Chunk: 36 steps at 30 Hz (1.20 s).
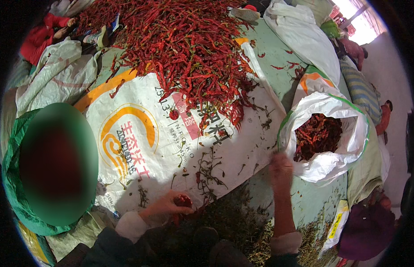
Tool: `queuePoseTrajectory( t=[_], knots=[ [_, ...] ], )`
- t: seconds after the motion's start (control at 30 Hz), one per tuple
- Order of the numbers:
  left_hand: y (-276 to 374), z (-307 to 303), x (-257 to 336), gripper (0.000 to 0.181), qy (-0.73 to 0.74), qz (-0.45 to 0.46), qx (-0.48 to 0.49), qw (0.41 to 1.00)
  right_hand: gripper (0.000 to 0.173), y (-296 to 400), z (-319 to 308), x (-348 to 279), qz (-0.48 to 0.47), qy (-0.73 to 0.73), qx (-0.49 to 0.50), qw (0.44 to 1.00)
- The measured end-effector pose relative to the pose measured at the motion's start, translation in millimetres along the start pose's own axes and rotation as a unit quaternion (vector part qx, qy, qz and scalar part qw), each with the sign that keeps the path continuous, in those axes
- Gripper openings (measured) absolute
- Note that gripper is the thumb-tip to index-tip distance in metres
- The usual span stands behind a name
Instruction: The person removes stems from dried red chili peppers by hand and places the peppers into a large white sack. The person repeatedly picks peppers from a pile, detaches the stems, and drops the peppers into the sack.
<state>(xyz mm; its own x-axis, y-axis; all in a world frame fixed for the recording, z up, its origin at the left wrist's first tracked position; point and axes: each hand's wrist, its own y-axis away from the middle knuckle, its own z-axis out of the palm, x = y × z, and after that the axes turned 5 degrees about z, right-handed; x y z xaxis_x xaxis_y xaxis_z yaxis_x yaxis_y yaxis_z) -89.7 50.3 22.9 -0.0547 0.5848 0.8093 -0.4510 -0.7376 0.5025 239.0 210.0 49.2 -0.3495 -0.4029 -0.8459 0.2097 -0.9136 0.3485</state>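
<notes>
Near the bottom of the head view, my left hand (pixel 168 203) is curled around red dried chili peppers (pixel 182 201). It is over the near edge of a white woven plastic sack (pixel 240 160) laid flat, with orange and black print. My right hand (pixel 281 164) is blurred beside the left rim of an upright white sack (pixel 352 133) with green edging; whether its fingers hold anything is unclear. Inside that sack are darker red chilies (pixel 318 137). A large heap of red chili peppers (pixel 190 56) covers the far part of the flat sack. Loose chili stems (pixel 210 173) are scattered near me.
At left stands a green bag (pixel 13 187), its middle blurred out. Crumpled white sacks (pixel 60 76) lie behind it. Full sacks (pixel 303 36) line the right side. A person in red (pixel 37 43) is at far left. Stem litter (pixel 260 240) covers the floor by my feet.
</notes>
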Motion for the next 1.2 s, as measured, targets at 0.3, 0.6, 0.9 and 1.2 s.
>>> queuePoseTrajectory(
  t=[0.3,0.6,0.9,1.2],
  knots=[
    [-5,27,-13,0.023,-0.077,0.015,-0.013,0.997,0.018,14,79,89,-0.175,0.448,-0.12,0.868],
    [-10,33,0,0.025,0.016,-0.06,0.026,0.998,0.013,-8,103,91,-0.26,0.648,-0.244,0.673],
    [-24,40,7,0.02,0.093,0.142,0.261,0.95,0.017,30,106,79,-0.205,0.556,-0.231,0.772],
    [-24,41,6,0.016,0.236,0.085,0.271,0.929,0.013,43,116,66,-0.188,0.557,-0.207,0.782]
  ],
)
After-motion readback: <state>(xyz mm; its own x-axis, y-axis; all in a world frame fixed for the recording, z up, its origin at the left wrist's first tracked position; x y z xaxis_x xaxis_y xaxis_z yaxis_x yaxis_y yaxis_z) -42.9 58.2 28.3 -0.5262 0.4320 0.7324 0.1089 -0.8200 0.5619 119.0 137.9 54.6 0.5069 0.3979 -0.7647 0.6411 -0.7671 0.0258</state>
